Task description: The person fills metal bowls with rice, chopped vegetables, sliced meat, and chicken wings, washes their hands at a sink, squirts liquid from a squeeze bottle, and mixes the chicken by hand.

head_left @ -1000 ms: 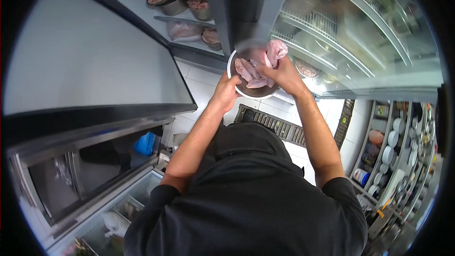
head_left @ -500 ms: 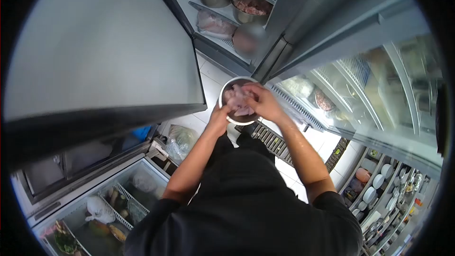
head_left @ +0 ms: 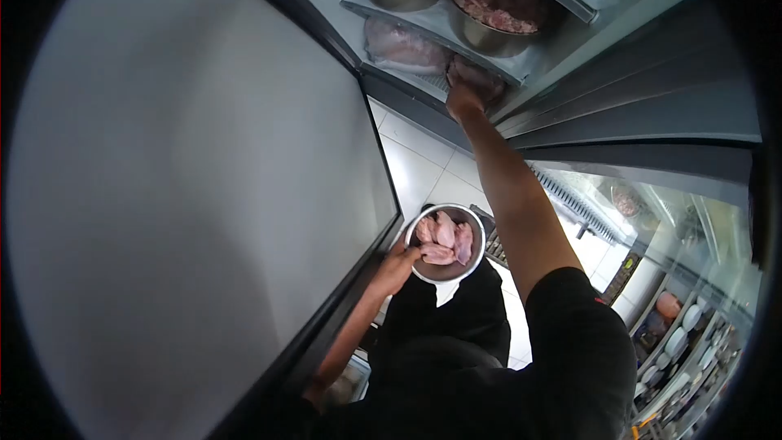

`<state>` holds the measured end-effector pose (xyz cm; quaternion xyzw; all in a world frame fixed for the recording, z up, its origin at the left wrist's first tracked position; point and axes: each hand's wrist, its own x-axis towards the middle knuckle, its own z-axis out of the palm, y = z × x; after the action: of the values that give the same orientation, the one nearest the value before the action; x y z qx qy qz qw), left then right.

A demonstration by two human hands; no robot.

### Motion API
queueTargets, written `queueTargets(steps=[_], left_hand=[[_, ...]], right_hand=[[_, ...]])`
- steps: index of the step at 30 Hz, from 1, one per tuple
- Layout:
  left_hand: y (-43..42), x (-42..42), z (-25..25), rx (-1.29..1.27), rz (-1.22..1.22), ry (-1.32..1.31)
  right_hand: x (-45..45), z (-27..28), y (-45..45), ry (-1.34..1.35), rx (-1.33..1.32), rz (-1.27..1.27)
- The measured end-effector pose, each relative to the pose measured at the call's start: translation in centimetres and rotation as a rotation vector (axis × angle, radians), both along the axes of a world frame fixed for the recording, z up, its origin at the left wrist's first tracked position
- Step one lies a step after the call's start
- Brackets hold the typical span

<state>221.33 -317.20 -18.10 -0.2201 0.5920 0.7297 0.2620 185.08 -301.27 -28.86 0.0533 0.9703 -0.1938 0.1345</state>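
My left hand (head_left: 397, 267) is closed on the rim of a round metal bowl (head_left: 410, 231), with the thumb over the edge. Several pieces of raw pale-pink meat (head_left: 445, 229), which look like chicken, lie in the bowl. My right hand (head_left: 463, 94) reaches into the open fridge at the lowest visible shelf. It touches the near side of a dim pinkish bundle of meat (head_left: 487, 84); its fingers are mostly hidden in shadow there. Beside that bundle lies a clear plastic bag of pale meat (head_left: 401, 45).
On the shelf above stand metal pots, one holding minced or chopped meat (head_left: 493, 14). A large fridge door (head_left: 204, 195) swings open along my left. To the right are a glass-fronted fridge (head_left: 652, 195) and racks of dishes (head_left: 676, 342). White floor tiles (head_left: 411, 159) show below.
My right hand has left the meat in the bowl and stretched forward into the fridge. The bowl, in my left hand, has come closer to my body. The view has shifted toward the fridge.
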Motion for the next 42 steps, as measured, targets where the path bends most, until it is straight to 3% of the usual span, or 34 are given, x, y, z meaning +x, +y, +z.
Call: queueTargets(steps=[2, 3, 6, 8, 9, 10, 12, 13, 14, 15, 17, 18, 19, 20, 21, 24, 28, 31, 32, 33, 35, 38, 42], left_hand=[[-0.7, 0.1, 0.3, 0.002, -0.057, -0.119], [-0.7, -0.8, 2.5, -0.059, -0.132, -0.144], [-0.9, -1.5, 2.4, -0.083, -0.216, -0.062], [-2.0, -1.9, 1.0, -0.101, -0.372, -0.109], [-2.1, -2.8, 1.6, -0.122, -0.473, 0.011], [-2.0, -3.1, 1.8, -0.067, -0.453, -0.04], [-2.0, -3.1, 0.5, 0.064, -0.404, -0.093], [-1.6, -4.0, 1.1, -0.002, -0.441, -0.172], [-1.5, -4.7, 2.2, -0.068, -0.48, -0.255], [-1.6, -5.1, 3.2, -0.136, -0.52, -0.338], [-2.3, -5.5, 2.3, -0.087, -0.465, -0.402], [-2.4, -5.7, 1.6, -0.051, -0.448, -0.422], [-2.1, -5.6, 1.7, 0.011, -0.469, -0.403], [-1.9, -5.9, 1.6, 0.075, -0.483, -0.38], [-2.1, -6.4, 1.5, 0.138, -0.496, -0.351], [-1.4, -8.4, 1.8, 0.044, -0.675, -0.371], [5.7, -11.1, 6.6, -0.072, -0.847, -0.233], [16.3, -10.9, 7.8, 0.031, -0.868, -0.15], [18.8, -9.0, 10.6, 0.022, -0.876, -0.121], [22.9, -9.1, 9.5, 0.02, -0.908, -0.16], [29.7, -5.8, 8.8, 0.15, -0.873, -0.242], [39.1, 3.3, 9.6, 0.257, -0.836, -0.284], [52.7, 12.7, 14.3, 0.248, -0.922, -0.353]], right_hand=[[-3.0, -6.4, -1.0, -0.241, 0.159, 0.09], [-3.5, -4.2, -0.5, -0.258, 0.142, 0.113], [-2.6, 1.3, 0.7, -0.219, 0.078, 0.1], [-1.7, 2.6, 1.2, -0.139, 0.032, 0.025], [-1.4, 3.1, 1.5, -0.118, 0.011, 0.009], [-1.7, 2.7, 1.7, -0.136, 0.002, 0.029], [-2.3, -1.5, 2.3, 0.005, -0.182, 0.05], [-2.5, -3.0, 2.5, -0.021, -0.543, -0.11], [-0.5, 5.1, 2.7, -0.054, -0.423, -0.142], [-3.1, -1.6, 1.5, -0.165, -0.608, -0.202], [3.2, 3.3, -0.3, 0.306, -0.121, 0.06], [6.1, 8.2, 0.6, 0.223, -0.222, 0.279], [8.1, 10.1, -0.5, 0.113, -0.293, 0.261], [11.6, 13.3, -0.8, 0.117, -0.438, 0.074], [15.0, 16.5, -0.1, 0.175, -0.324, 0.23], [25.3, 26.8, 3.6, 0.157, -0.46, 0.064], [37.8, 30.4, 11.6, 0.401, -0.326, -0.152], [42.9, 29.5, 21.0, 0.434, -0.2, -0.274], [46.2, 30.9, 22.8, 0.467, -0.182, -0.257], [47.7, 30.4, 25.9, 0.483, -0.161, -0.246], [51.0, 27.4, 30.9, 0.389, -0.206, -0.222], [59.3, 30.4, 37.8, 0.651, 0.0, -0.233], [67.2, 36.2, 47.8, 0.392, 0.075, -0.384]])
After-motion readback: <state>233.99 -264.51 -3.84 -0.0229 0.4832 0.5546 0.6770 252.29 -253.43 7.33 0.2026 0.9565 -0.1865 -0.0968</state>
